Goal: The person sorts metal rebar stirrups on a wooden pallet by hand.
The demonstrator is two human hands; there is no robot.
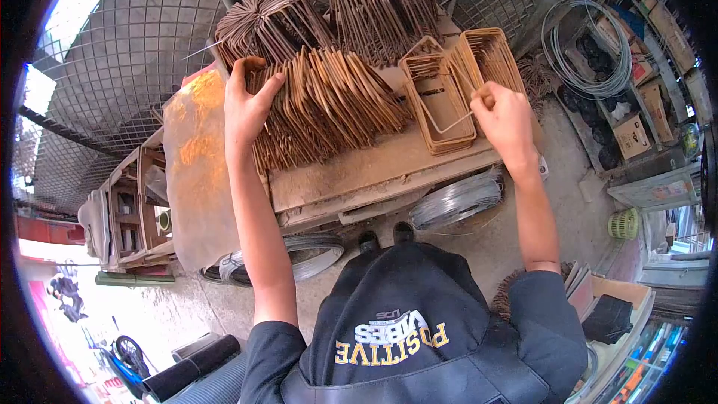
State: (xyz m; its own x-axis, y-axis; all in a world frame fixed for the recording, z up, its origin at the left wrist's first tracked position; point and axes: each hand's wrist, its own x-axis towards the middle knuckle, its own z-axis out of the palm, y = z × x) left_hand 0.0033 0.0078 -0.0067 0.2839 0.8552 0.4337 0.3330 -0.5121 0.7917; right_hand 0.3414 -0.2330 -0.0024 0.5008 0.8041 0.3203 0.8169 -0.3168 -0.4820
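My left hand (253, 101) is at the left end of a long row of rusty bent-wire frames (329, 105), its thumb and fingers curled round the end pieces. My right hand (497, 116) pinches a thin light-coloured wire (455, 124) over a stack of rectangular wire frames (441, 108). Another stack of rectangular frames (490, 60) stands just behind this hand. All of these lie on a dusty wooden table (321, 179). How the far end of the pinched wire lies among the frames cannot be made out.
Two round bundles of rusty frames (273, 19) (381, 0) stand at the table's back by a wire mesh. Coils of silvery wire (458, 200) (314, 254) lie on the floor before the table. Another wire coil (587, 49) hangs at the right beside shelves.
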